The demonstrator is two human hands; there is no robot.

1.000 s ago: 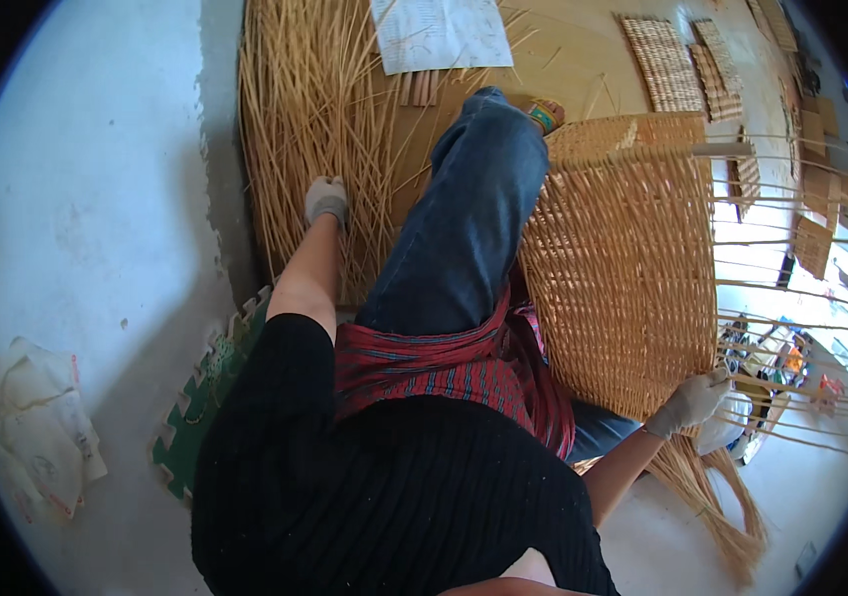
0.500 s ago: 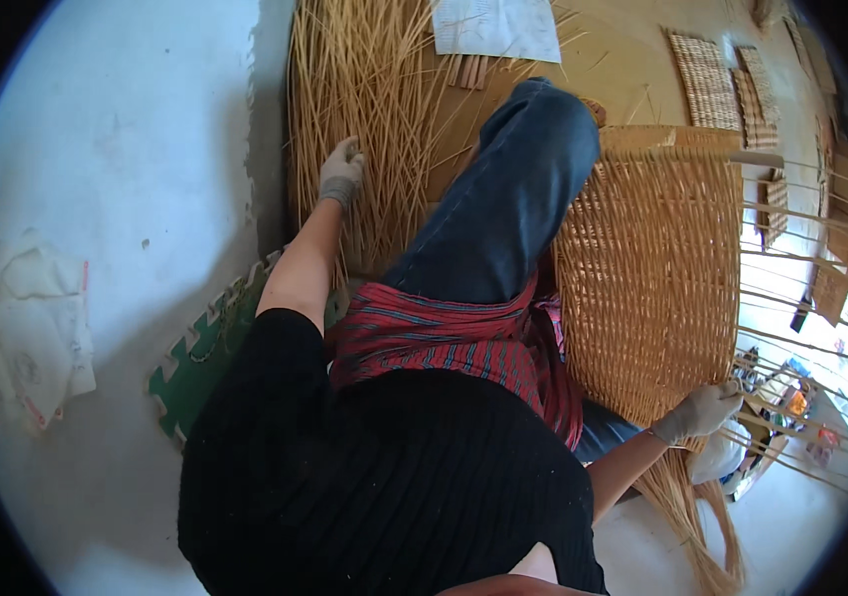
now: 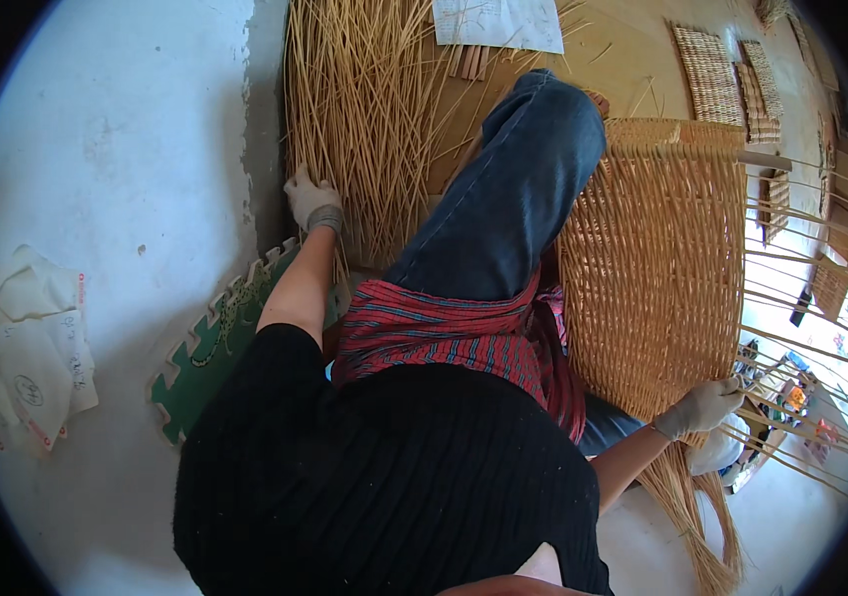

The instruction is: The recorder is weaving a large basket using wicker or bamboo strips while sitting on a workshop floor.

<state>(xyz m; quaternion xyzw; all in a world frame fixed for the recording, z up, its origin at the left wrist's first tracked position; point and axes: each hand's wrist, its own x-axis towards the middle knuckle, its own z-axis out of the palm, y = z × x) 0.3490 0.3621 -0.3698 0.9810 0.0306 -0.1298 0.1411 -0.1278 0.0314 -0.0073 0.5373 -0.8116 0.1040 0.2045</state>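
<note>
My left hand (image 3: pixel 312 203), in a pale glove, is at the near left edge of a wide spread of thin tan weaving strands (image 3: pixel 364 109). Its fingers look bent but apart, and I make out nothing held in them. On my right stands a woven wicker panel (image 3: pixel 652 268), tilted against my leg, with long bare stakes (image 3: pixel 806 214) sticking out of its right side. My gloved right hand (image 3: pixel 702 409) is closed on the panel's lower right corner, where the stakes leave the weave. Its fingertips are partly hidden.
A bundle of long strands (image 3: pixel 692 526) hangs below the panel. A white paper sheet (image 3: pixel 498 22) lies beyond my knee. Several small woven pieces (image 3: pixel 707 74) are at the far right. White sacks (image 3: pixel 31 358) and a green foam mat (image 3: pixel 210 343) are on the left.
My left hand has moved left and slightly nearer me, from on top of the strands to their edge. My right hand keeps its hold on the panel.
</note>
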